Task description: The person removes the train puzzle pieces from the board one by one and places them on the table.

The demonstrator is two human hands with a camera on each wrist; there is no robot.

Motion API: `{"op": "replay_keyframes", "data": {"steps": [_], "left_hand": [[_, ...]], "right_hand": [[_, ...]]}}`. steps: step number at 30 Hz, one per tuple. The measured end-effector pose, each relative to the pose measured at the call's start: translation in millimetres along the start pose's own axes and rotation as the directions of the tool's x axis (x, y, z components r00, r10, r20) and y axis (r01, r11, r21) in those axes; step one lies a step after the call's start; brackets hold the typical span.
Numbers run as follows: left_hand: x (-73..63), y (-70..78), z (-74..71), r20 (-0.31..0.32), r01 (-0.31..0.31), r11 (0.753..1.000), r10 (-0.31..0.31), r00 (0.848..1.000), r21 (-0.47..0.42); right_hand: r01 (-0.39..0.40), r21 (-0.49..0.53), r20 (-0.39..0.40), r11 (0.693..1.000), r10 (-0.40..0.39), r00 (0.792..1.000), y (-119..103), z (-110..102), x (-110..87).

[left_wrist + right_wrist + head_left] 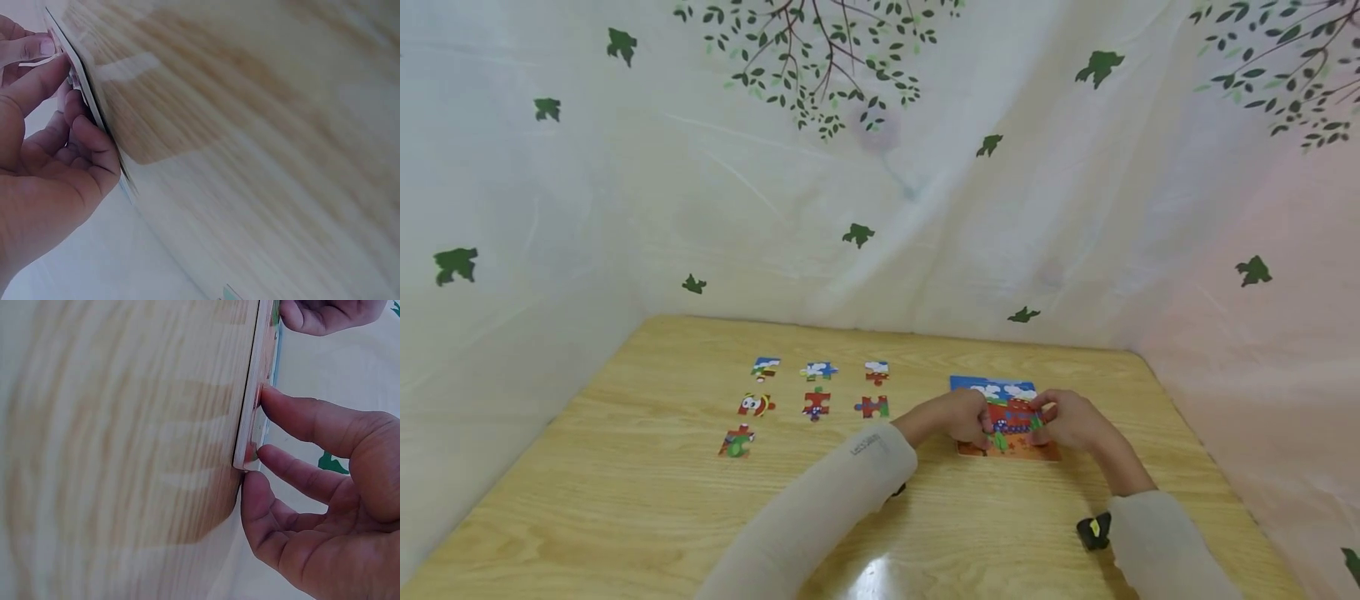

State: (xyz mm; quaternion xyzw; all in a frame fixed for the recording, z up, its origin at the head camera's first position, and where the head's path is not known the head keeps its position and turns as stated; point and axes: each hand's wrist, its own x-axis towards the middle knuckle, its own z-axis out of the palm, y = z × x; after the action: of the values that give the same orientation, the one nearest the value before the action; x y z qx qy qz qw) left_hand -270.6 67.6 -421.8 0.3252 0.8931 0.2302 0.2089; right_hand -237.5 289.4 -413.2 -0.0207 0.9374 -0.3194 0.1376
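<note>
A small picture puzzle board (1007, 454) with a blue sky, a red middle and orange ground lies on the table to the right. My left hand (966, 417) is over its left and middle part, fingers bent, with lower fingers resting against the board in the left wrist view. A thin pale edge shows by its thumb and forefinger; I cannot tell if they pinch a piece. From the right, my right hand (1075, 419) touches the board. In the right wrist view its thumb and one finger (300, 469) stand apart on the picture face, others beside the board's edge.
Several loose puzzle pieces lie in rows to the left, among them a striped face piece (756, 405), a red piece (816, 404) and a piece with green (737, 442). The wooden table (625, 500) ends at a pale curtain (760, 233) with leaf prints.
</note>
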Motion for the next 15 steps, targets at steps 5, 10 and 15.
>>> {"op": "replay_keyframes", "data": {"steps": [5,10,15], "left_hand": [[2.5,-2.1,0.8,0.022,-0.03,0.999,0.03,0.999,0.016],[2.2,-3.2,-0.5,0.037,-0.049,0.999,0.049,0.998,0.004],[1.6,-5.0,-1.6,0.059,-0.059,0.998,0.06,0.996,-0.018]], "right_hand": [[-0.005,0.005,0.005,1.0,0.005,1.0,0.9,-0.4,0.7],[-0.023,0.018,0.008,1.0,0.023,1.0,1.3,-0.8,1.5],[-0.02,0.026,0.008,0.999,0.02,1.0,3.0,-0.6,2.6]]}}
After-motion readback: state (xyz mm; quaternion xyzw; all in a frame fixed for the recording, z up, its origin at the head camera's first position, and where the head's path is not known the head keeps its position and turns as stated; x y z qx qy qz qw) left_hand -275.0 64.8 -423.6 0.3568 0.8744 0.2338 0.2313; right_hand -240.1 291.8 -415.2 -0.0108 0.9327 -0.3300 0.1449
